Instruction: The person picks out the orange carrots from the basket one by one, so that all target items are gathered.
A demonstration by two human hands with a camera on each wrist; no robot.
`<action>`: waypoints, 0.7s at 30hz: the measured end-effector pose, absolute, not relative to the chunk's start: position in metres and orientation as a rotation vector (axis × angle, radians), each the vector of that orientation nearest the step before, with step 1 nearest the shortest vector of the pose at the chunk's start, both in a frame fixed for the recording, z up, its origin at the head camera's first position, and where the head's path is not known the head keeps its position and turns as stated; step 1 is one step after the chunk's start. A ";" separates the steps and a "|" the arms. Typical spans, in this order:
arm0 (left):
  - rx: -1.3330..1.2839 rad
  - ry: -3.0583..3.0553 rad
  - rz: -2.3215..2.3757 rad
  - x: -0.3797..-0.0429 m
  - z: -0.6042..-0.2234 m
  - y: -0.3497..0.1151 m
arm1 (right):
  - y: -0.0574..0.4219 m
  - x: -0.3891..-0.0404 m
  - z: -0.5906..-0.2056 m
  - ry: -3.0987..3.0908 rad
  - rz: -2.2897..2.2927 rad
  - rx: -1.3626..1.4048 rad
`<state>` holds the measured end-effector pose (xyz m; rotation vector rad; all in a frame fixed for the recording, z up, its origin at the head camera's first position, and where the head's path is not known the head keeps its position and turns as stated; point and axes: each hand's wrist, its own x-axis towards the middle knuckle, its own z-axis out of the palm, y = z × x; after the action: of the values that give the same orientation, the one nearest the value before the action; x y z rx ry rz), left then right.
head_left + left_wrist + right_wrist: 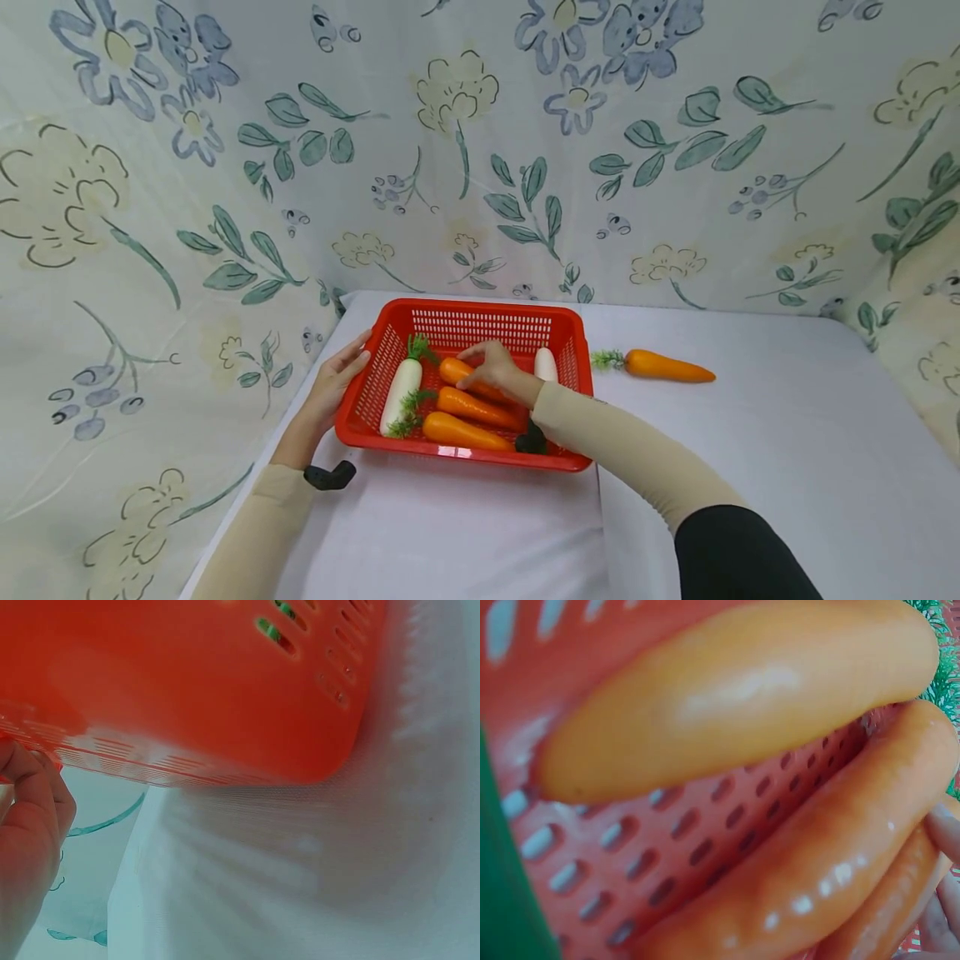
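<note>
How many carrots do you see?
4. In the red basket: far carrot, gripped by the right hand; middle carrot; near carrot. Right of it, on the table: another carrot. The right arm may hide more.

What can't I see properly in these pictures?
Head view: the right arm hides the lower end of the white vegetable on the right and part of a dark green thing; I can't tell what that is.
Left wrist view: the red basket hides most of what's inside.
Right wrist view: the picture's edge cuts off most of the right hand.
</note>
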<state>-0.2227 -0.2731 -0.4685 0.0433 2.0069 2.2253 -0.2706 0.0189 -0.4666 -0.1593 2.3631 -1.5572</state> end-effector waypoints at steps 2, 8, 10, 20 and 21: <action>0.034 2.002 2.223 -0.222 -0.468 -0.273 | 0.018 -0.271 -0.466 2.366 -1.556 -0.162; 0.015 1.997 2.224 -0.221 -0.469 -0.272 | 0.017 -0.271 -0.462 2.378 -1.559 -0.201; 0.019 1.999 2.224 -0.222 -0.470 -0.272 | 0.017 -0.270 -0.459 2.362 -1.575 -0.210; 0.026 2.006 2.226 -0.222 -0.469 -0.272 | 0.020 -0.271 -0.427 2.302 -1.572 -0.275; 0.025 2.007 2.229 -0.223 -0.468 -0.272 | 0.021 -0.272 -0.421 2.312 -1.556 -0.285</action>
<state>-0.2226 -0.2717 -0.4683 0.0250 2.0067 2.2295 -0.2720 0.0209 -0.4214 -0.2852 2.3120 -1.5560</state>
